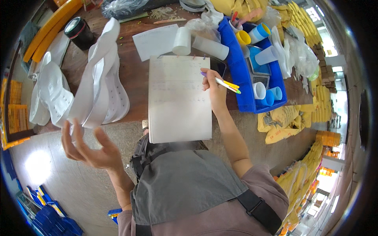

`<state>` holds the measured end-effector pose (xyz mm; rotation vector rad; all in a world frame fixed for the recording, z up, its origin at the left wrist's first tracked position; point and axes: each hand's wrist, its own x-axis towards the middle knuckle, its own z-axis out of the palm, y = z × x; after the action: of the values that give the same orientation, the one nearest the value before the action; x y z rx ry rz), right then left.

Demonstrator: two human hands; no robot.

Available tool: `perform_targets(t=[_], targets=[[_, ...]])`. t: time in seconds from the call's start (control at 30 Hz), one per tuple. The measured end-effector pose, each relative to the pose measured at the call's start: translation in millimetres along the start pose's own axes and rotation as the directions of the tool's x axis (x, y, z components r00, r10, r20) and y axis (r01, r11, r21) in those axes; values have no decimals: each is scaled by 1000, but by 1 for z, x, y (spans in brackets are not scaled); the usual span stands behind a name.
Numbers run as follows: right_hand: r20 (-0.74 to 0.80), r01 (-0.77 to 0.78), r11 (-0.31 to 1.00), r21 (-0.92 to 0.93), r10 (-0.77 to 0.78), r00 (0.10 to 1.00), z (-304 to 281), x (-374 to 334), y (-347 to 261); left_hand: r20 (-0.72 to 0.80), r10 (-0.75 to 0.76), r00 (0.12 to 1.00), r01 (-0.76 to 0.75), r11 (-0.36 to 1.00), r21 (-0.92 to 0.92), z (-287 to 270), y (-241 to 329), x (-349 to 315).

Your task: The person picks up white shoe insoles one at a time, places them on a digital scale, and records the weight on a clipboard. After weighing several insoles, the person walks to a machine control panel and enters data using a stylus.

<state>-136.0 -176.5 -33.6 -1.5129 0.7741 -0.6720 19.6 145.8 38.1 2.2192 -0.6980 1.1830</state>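
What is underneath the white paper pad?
The brown table shows around the far part of the white pad; its near end juts past the table edge. What lies directly beneath is covered.

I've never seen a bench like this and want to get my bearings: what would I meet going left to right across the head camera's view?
Lower white shoes, taller white shoes, notepad, right hand holding a pen, blue bin, plastic bag.
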Motion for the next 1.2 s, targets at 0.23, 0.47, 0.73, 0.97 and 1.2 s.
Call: perform_targets(t=[0.23, 0.47, 0.73, 0.97, 1.2], targets=[[-243, 203, 973, -110, -224, 944, 33, 13, 16, 259, 250, 933, -135, 910, -393, 25, 45, -36], [-281, 161, 954, -252, -231, 932, 39, 21, 33, 510, 403, 760, 8, 778, -628, 86, 28, -77], [-302, 120, 927, -356, -236, 924, 40, 16, 33, 435, 465, 771, 26, 660, -751, 114, 27, -100], [-300, 132, 906, -402, -267, 916, 40, 19, 34, 469, 442, 765, 78, 659, -748, 115, 28, -102], [-307, 143, 896, -420, -288, 907, 44, 19, 25, 474, 452, 756, 43, 688, -724, 115, 28, -102]])
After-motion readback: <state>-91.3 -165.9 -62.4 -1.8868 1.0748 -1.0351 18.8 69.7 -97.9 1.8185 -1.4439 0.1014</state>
